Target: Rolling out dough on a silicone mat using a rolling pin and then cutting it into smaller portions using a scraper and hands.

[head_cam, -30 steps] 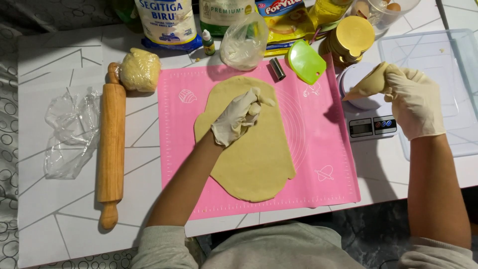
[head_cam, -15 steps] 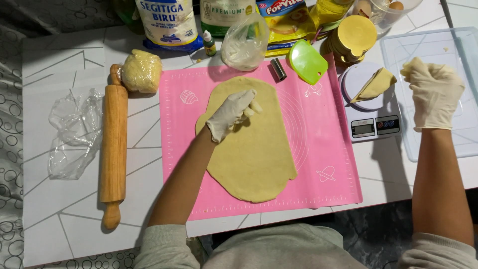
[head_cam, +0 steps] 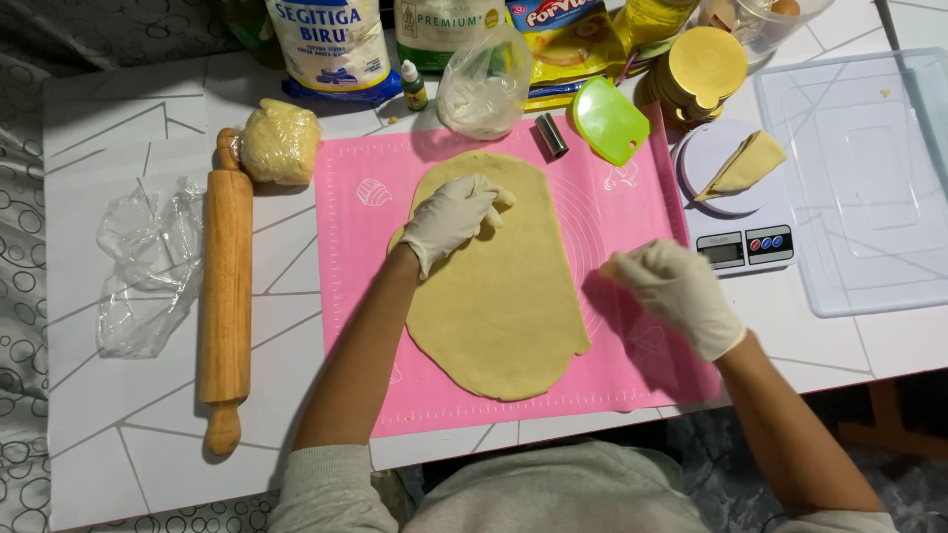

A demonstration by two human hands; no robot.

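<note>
The rolled dough sheet [head_cam: 499, 281] lay on the pink mat [head_cam: 632, 227], pressed under the spread fingers of the left hand [head_cam: 449, 219]. The right hand [head_cam: 671, 291] was loosely curled just beside its edge; anything pinched could not be told. Tearing might be caused by a hard tug.

White and blue flour bag [head_cam: 318, 44] at the far edge of my table, green and white bag [head_cam: 434, 25] to its right, yellow and red packet [head_cam: 563, 35] next, knotted clear plastic bag of white powder [head_cam: 484, 89] in front, small grey screen [head_cam: 726, 252] on my white kitchen scale [head_cam: 741, 212].
</note>
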